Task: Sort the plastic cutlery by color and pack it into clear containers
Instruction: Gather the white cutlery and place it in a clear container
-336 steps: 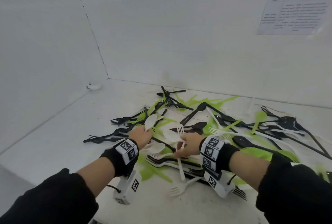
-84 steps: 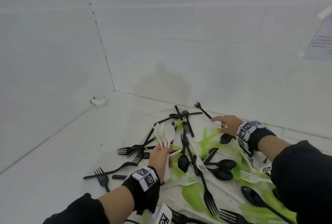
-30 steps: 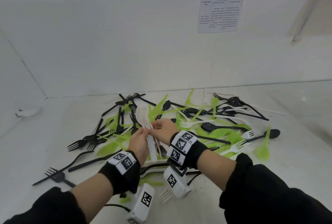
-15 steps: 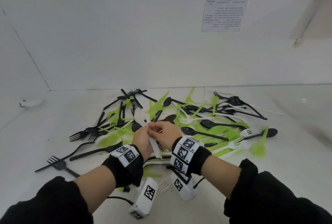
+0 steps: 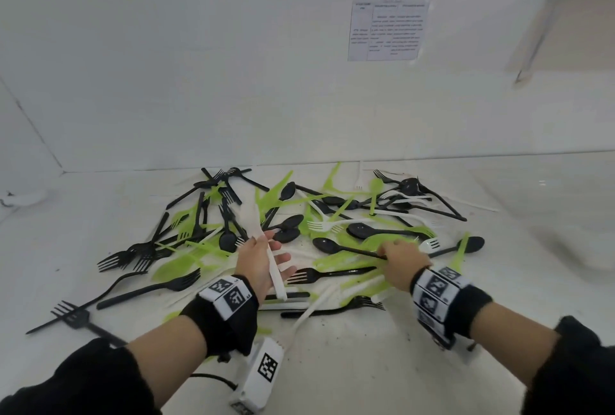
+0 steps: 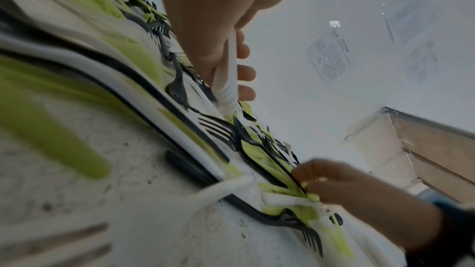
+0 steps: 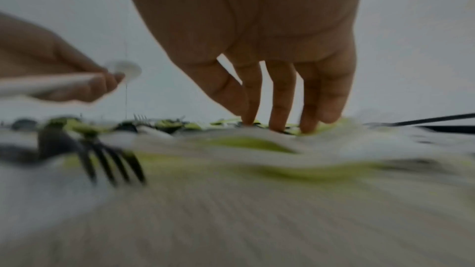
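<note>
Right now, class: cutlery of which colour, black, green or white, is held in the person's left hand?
White. The left hand grips a bundle of white cutlery; the black and green pieces all lie loose on the table.

This looks like a staged recording booth or lab, not a home: plain white walls (image 5: 199, 65) enclose a white counter (image 5: 366, 364) on the left and far sides, a printed instruction sheet (image 5: 387, 28) is taped to the far wall, and square-coded marker bands (image 5: 229, 294) wrap both wrists.
</note>
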